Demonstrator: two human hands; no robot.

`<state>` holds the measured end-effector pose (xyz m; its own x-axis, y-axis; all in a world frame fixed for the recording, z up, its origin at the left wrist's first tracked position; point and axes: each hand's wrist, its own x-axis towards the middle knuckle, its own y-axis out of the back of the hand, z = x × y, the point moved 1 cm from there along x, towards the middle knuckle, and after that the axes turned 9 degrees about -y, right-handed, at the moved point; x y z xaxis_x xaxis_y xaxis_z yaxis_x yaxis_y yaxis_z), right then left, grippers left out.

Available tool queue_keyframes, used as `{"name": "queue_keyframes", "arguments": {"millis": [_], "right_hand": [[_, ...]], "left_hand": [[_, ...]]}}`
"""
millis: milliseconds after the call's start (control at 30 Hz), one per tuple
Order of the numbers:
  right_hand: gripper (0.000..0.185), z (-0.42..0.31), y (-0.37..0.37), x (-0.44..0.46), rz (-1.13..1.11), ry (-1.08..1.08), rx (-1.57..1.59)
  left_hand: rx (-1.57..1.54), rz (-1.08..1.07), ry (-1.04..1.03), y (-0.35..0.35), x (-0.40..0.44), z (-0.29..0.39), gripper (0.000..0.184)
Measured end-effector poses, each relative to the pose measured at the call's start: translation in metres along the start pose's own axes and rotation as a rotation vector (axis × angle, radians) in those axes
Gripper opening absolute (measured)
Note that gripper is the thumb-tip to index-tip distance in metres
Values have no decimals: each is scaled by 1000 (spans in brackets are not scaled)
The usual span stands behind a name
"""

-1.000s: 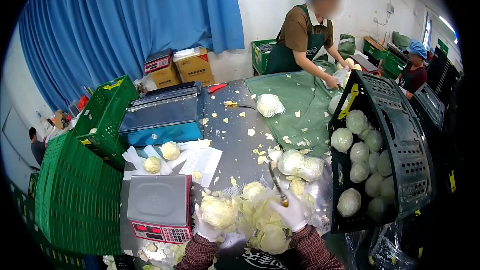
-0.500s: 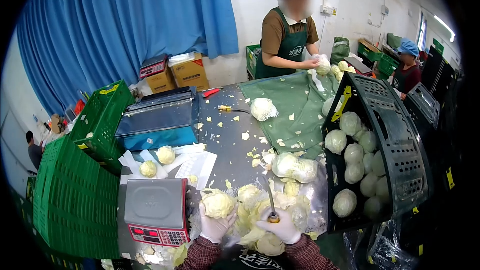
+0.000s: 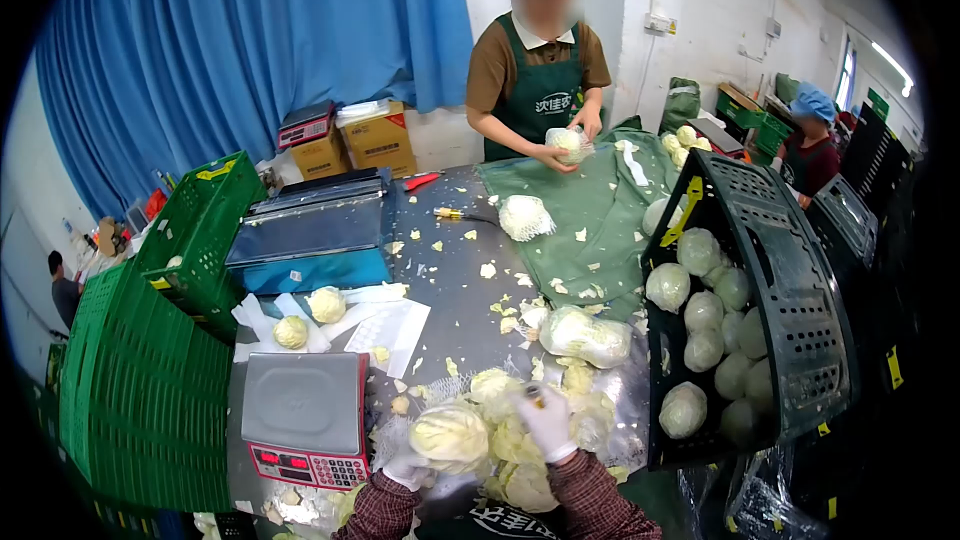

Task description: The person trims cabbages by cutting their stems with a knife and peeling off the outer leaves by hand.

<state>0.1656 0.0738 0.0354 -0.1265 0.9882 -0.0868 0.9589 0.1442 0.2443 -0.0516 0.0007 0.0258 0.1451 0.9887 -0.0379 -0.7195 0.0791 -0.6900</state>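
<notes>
And there at twelve o'clock, white lettering on a co-worker's dark green cloth bib apron [image 3: 545, 105]: "佳农" reads clearly after a stylised first character! Down at six, similar white characters cross the wearer's own dark apron [image 3: 500, 522], partly cut off. Over at seven, red digits glow on the grey-and-red boxy scale [image 3: 305, 405], too small to read.

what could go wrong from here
The left hand seems to steady the cabbage from one side only, so it might roll. The right hand grips a handle close by; its blade is hard to make out, and a slip could nick the other hand. Another knife lies uncovered on the table, where someone reaching might brush it.
</notes>
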Motion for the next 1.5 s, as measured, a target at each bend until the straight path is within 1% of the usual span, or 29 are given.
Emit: {"name": "queue_keyframes", "arguments": {"millis": [67, 100, 167, 233, 300, 367, 433, 467, 500, 533, 567, 633, 700, 733, 767, 800, 833, 867, 900, 1000, 1067, 1100, 1133, 1167, 1200, 1233, 1367, 1433, 1500], "right_hand": [[47, 39, 17, 15, -36, -442, 22], [47, 44, 20, 10, -50, -428, 17], [50, 42, 23, -13, 79, 60, -276], [53, 51, 28, -23, 146, 98, -289], [53, 56, 37, -34, 206, 82, -378], [27, 77, 51, -42, 142, -24, -467], [28, 79, 52, -50, 163, 29, -499], [29, 77, 53, -52, 192, 71, -533], [29, 70, 53, -52, 204, 66, -536], [30, 61, 53, -52, 201, 116, -577], [30, 56, 50, -50, 199, 165, -615], [31, 76, 41, -42, 236, 112, -551], [31, 78, 36, -50, 256, 116, -618], [31, 52, 31, -45, 260, 111, -653], [30, 28, 24, -41, 255, 30, -469], [53, 36, 27, -37, 123, -153, -466], [52, 20, 23, -37, 136, -209, -456], [51, 41, 23, -35, 159, -103, -359], [50, 36, 27, -30, 149, -91, -401], [49, 49, 46, -34, 212, 0, -398], [41, 56, 65, -39, 260, -17, -384], [41, 61, 69, -40, 262, -17, -374], [40, 71, 74, -41, 282, -227, -176], [39, 87, 78, -40, 296, -428, 24], [37, 116, 82, -33, 362, -325, 30], [37, 116, 87, -30, 361, -312, 39], [29, 88, 113, -15, 509, -293, -44], [26, 92, 122, -13, 457, -279, -74], [26, 59, 138, -26, 474, -233, -217]], "left_hand": [[-97, -75, -21, -1, 3, 2, 109], [-189, -164, -34, -1, 7, 4, 113], [-136, -171, -125, 15, 20, 15, 110], [345, -48, -96, 25, 39, 45, 102], [439, 126, -94, 58, 64, 73, 95], [779, 368, -270, 94, 93, 105, 93], [960, 534, -414, 149, 126, 134, 90], [1294, 655, -458, 153, 130, 155, 91], [1458, 695, -434, 207, 148, 158, 98], [1430, 722, -142, 157, 138, 186, 101], [1432, 707, -142, 183, 146, 185, 101], [1977, 680, -117, 257, 157, 186, 105], [2181, 544, 71, 233, 149, 191, 110], [2183, 491, 381, 224, 149, 197, 115], [2355, 511, 310, 204, 147, 190, 114], [2358, 547, 298, 223, 151, 177, 115], [2556, 511, 320, 227, 151, 170, 117], [2828, 534, 191, 218, 150, 161, 120], [2333, 492, 557, 224, 156, 169, 119], [2526, 567, 465, 209, 162, 146, 113], [2433, 324, -135, 172, 170, 126, 100], [2323, 36, -229, 152, 180, 114, 96], [2191, -236, -312, 120, 193, 100, 94], [2063, -205, -63, 42, 196, 82, 85], [1701, -370, -257, 28, 212, 49, 82], [1648, -526, -393, 5, 232, 14, 85], [1443, -524, -117, -46, 316, -117, 101], [1492, -481, 24, -63, 329, -130, 104], [1868, -734, 292, -83, 329, -125, 112]]}}
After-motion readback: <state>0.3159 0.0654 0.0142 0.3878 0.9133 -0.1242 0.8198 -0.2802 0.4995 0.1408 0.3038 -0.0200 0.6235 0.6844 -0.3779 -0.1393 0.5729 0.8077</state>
